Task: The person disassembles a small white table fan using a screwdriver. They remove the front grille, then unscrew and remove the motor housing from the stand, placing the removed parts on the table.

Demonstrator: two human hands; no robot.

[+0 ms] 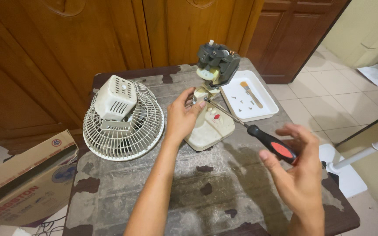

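A cream fan base (208,126) stands on the worn table (197,192), its bare motor (217,63) up on the neck. My left hand (181,116) rests on the base's neck, thumb and fingers pinching near the screwdriver's tip. My right hand (298,168) holds the screwdriver (250,129) loosely by its black and red handle, fingers partly spread. The metal shaft slants up-left toward the neck.
A white fan grille with a motor cover on top (123,118) lies at the left. A white tray (263,111) holds several screws and a small brush. A cardboard box (22,179) sits on the floor at left, a white stand (355,161) at right.
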